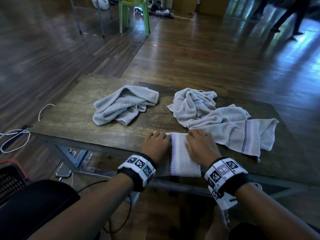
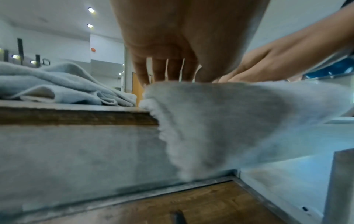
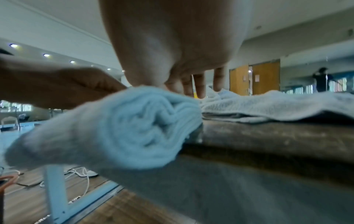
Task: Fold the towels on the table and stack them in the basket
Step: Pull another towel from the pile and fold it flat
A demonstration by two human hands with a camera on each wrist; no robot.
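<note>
A dark basket [image 1: 10, 181] sits on the floor at the far left, below the table [image 1: 72, 118]. On the table, a crumpled towel [image 1: 123, 106] lies left of centre. At the near edge, the left hand [image 1: 155, 144] and right hand [image 1: 200, 146] press flat, fingers straight, on a folded towel [image 1: 181, 160] overhanging the edge; neither grip closes around it. 2 more loose towels [image 1: 225, 122] lie to the right.

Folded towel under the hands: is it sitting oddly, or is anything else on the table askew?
The folded towel overhangs the near edge of the table, its end drooping off while the left hand and right hand press it flat. The striped towel also hangs over that edge. Nothing looks damaged.
</note>
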